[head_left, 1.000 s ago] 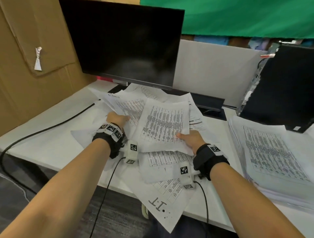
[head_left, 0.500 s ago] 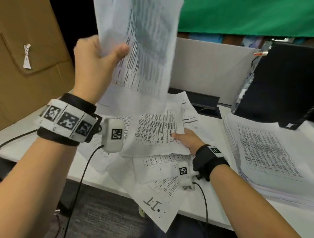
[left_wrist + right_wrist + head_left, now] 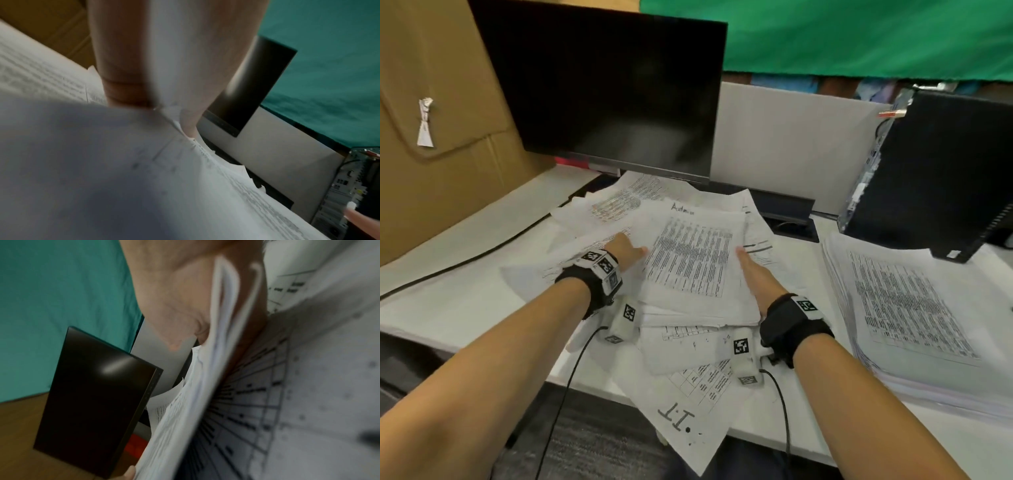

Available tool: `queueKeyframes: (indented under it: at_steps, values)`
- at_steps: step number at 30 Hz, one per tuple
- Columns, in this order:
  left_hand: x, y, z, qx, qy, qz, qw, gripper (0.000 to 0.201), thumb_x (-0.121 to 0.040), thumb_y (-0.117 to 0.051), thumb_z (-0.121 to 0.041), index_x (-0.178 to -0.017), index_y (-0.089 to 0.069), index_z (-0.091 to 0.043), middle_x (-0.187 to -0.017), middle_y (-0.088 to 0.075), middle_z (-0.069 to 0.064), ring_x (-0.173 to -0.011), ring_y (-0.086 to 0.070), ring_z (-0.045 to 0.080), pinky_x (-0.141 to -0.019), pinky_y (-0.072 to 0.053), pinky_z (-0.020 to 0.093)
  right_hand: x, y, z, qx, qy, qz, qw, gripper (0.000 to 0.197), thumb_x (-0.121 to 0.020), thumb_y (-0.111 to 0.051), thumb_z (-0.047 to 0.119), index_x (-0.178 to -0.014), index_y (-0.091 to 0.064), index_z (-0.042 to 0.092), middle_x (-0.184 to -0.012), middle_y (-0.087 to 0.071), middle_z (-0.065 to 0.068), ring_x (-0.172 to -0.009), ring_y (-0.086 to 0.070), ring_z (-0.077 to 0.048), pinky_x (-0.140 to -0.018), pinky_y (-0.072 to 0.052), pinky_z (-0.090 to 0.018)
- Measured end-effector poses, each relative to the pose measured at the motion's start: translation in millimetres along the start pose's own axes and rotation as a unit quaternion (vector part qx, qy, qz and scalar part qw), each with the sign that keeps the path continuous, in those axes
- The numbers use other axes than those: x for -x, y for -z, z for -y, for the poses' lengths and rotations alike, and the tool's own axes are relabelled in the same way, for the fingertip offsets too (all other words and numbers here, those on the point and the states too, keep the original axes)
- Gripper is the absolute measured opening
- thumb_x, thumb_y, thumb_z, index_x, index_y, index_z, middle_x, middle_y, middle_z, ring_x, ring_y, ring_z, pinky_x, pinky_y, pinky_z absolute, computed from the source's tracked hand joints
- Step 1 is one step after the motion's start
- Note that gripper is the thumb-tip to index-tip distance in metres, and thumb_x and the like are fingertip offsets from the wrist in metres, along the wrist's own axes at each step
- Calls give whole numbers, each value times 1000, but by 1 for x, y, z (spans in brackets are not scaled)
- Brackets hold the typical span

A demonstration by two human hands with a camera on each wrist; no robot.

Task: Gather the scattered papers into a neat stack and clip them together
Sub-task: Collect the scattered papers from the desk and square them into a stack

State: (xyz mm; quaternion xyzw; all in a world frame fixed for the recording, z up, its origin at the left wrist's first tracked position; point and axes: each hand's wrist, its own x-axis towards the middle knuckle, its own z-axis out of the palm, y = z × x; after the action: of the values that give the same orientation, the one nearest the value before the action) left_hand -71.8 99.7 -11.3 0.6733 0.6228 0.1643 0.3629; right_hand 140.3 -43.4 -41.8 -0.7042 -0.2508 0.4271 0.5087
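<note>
A small pile of printed sheets [image 3: 688,267] lies tilted on the middle of the white desk [image 3: 448,308]. My left hand [image 3: 633,248] grips its left edge with the thumb on top; in the left wrist view the sheets [image 3: 102,162] run between thumb and fingers. At the right edge my right hand [image 3: 743,260] holds the pile, and the right wrist view shows the sheets [image 3: 195,394] pinched under the thumb. More loose papers [image 3: 619,202] are scattered behind and beneath. One sheet [image 3: 688,411] hangs over the front edge. No clip is visible.
A dark monitor [image 3: 613,85] stands right behind the papers. A thick stack of printouts [image 3: 911,308] fills the desk's right side, with a black computer tower [image 3: 945,164] behind it. Cardboard [image 3: 431,102] walls the left, and a black cable [image 3: 465,260] crosses the desk there.
My left hand, which held a sheet high in the air, has come down. That sheet now lies on the pile, and the left hand grips the pile's left edge.
</note>
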Motion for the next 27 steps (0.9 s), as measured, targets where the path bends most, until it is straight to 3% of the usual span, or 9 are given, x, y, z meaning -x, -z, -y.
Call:
queueKeyframes:
  at_steps: [3, 5, 8, 10, 13, 17, 21, 25, 27]
  values:
    - [11, -9, -9, -75, -48, 24, 996, 40, -100, -39, -11, -136, -35, 5, -136, -44, 22, -113, -50, 29, -89, -43, 30, 3, -7, 2, 19, 24, 29, 999, 55, -87, -69, 44, -134, -59, 17, -130, -65, -2, -113, -63, -21, -91, -51, -30]
    - [16, -13, -16, -109, -69, 51, 990, 36, -100, -35, -7, -134, -41, 4, -136, -47, 20, -102, -51, 24, -77, -42, 23, 6, -6, 3, 20, 33, 46, 998, 52, -90, -68, 40, -135, -58, 16, -132, -63, 1, -114, -61, -17, -89, -49, -25]
    - [10, -16, -12, -96, -67, 97, 988, 49, -98, -32, -2, -146, -26, -7, -141, -44, 15, -108, -55, 26, -86, -44, 29, 7, -1, 4, 24, 28, 35, 999, 45, -94, -62, 39, -133, -55, 17, -128, -59, 6, -112, -56, -15, -92, -42, -25]
    - [8, -10, -10, -99, -83, 131, 983, 52, -98, -37, -10, -149, -23, -14, -146, -41, 14, -124, -48, 30, -102, -40, 37, 2, 2, -2, 28, 29, 9, 999, 43, -95, -63, 26, -134, -56, 7, -131, -61, -3, -115, -58, -22, -95, -45, -29]
    - [-2, 18, -3, -128, -85, 83, 985, 52, -98, -47, -20, -146, -31, -10, -147, -39, 15, -133, -40, 32, -109, -33, 39, -4, 1, -9, 32, 39, 2, 999, 42, -91, -69, 12, -130, -60, 2, -129, -64, -14, -115, -62, -30, -104, -48, -43]
    - [-18, 60, 24, -178, 0, -52, 983, 49, -92, -54, -19, -133, -40, 4, -133, -50, 21, -121, -50, 36, -98, -42, 39, -5, 1, -11, 15, 44, -6, 999, 39, -92, -67, 12, -129, -60, 2, -127, -65, -13, -114, -63, -32, -104, -48, -45]
    - [-22, 74, 53, -231, 12, -13, 973, 64, -80, -71, -39, -127, -50, -1, -125, -57, 18, -114, -54, 34, -93, -45, 38, -7, 0, -11, 24, 48, -11, 999, 39, -94, -65, 13, -130, -59, 2, -127, -65, -14, -115, -62, -32, -105, -47, -46]
    - [-15, 71, 52, -248, -10, 12, 969, 49, -85, -68, -30, -120, -56, 3, -124, -59, 19, -113, -55, 33, -91, -42, 34, -10, 0, -12, 14, 43, -20, 999, 38, -95, -62, 9, -131, -58, 1, -130, -63, -16, -117, -61, -34, -106, -46, -47]
    - [-4, 67, 39, -260, -72, 9, 963, 44, -90, -61, -26, -124, -55, 1, -130, -56, 18, -117, -52, 31, -94, -40, 33, -11, 0, -12, 17, 42, -22, 999, 38, -95, -61, 9, -132, -57, 0, -131, -62, -17, -119, -59, -34, -107, -45, -47]
